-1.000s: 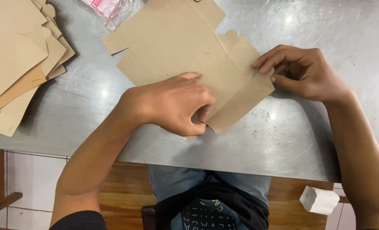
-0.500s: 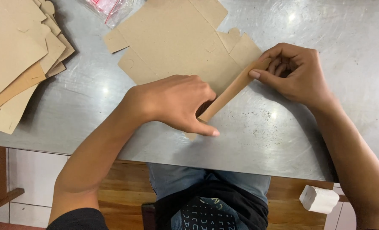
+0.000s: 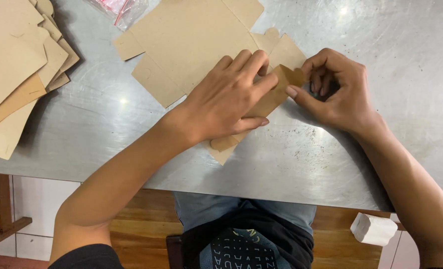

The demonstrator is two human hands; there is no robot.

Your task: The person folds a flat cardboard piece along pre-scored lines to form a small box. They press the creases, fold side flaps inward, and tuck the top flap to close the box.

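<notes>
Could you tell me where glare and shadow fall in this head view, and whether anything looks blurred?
In the head view, the metal table shows bright glare spots near the top right and soft reflections at left; the left hand and right hand cast faint shadows beside the cardboard sheet; the cardboard stack looks evenly lit; everything appears reasonably sharp.

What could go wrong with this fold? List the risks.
The left hand presses only the middle of the cardboard blank, so the sheet might pivot on the smooth steel table and the crease run crooked. The right hand pinches a small notched flap, which could crumple or tear.
</notes>
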